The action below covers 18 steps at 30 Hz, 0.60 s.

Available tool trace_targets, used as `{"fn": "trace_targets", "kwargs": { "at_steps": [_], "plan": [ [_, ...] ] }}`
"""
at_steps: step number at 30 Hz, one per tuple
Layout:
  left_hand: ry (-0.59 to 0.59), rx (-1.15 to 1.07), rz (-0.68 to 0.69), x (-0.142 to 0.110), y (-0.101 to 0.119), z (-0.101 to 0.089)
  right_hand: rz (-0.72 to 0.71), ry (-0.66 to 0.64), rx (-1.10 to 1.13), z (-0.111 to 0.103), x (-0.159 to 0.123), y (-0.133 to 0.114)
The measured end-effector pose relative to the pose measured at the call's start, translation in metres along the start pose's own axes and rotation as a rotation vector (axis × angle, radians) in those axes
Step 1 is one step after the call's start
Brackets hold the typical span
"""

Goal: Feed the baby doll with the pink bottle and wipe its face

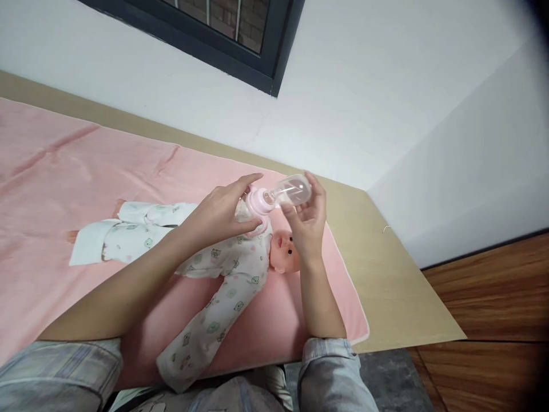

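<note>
My left hand [225, 209] is closed around a baby bottle [258, 202] with a pink collar and pink handles. A clear bottle cap [295, 190] is gripped by the fingers of my right hand [311, 214], tilted beside the bottle's nipple end. Whether the cap still touches the collar I cannot tell. Beneath both hands a baby doll [283, 252] lies on its back, its head to the right and partly covered by my right wrist. It wears a white printed outfit [234, 274], one sleeve stretched toward me.
A pink blanket [55, 166] lies under the doll on a light wooden table [373, 257]. Behind it rises a white wall [334, 103] with a dark-framed window [274, 68]. Brown wooden panels [493, 297] stand at the right.
</note>
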<state>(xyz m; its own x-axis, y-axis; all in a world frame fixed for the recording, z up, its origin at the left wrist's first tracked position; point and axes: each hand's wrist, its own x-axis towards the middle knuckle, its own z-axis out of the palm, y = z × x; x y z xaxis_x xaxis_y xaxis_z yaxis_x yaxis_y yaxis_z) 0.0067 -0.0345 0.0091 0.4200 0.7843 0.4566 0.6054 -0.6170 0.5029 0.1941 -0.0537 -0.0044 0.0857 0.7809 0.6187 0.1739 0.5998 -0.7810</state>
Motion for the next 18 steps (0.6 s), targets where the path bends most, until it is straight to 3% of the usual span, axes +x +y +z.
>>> {"fn": "trace_targets", "kwargs": {
  "at_steps": [7, 10, 15, 18],
  "plan": [
    [0.041, 0.06, 0.013, -0.005, 0.005, 0.0, 0.066, -0.194, -0.022, 0.015, -0.01, 0.003],
    [0.043, 0.075, 0.013, -0.007, 0.006, -0.001, 0.097, -0.21, 0.004, 0.019, -0.014, 0.002],
    [-0.03, 0.088, 0.029, -0.01, 0.008, -0.004, 0.137, -0.144, 0.029, 0.015, -0.01, 0.005],
    [-0.06, 0.079, 0.075, -0.016, 0.009, -0.012, 0.106, 0.038, -0.014, -0.008, 0.004, 0.018]
  ]
}}
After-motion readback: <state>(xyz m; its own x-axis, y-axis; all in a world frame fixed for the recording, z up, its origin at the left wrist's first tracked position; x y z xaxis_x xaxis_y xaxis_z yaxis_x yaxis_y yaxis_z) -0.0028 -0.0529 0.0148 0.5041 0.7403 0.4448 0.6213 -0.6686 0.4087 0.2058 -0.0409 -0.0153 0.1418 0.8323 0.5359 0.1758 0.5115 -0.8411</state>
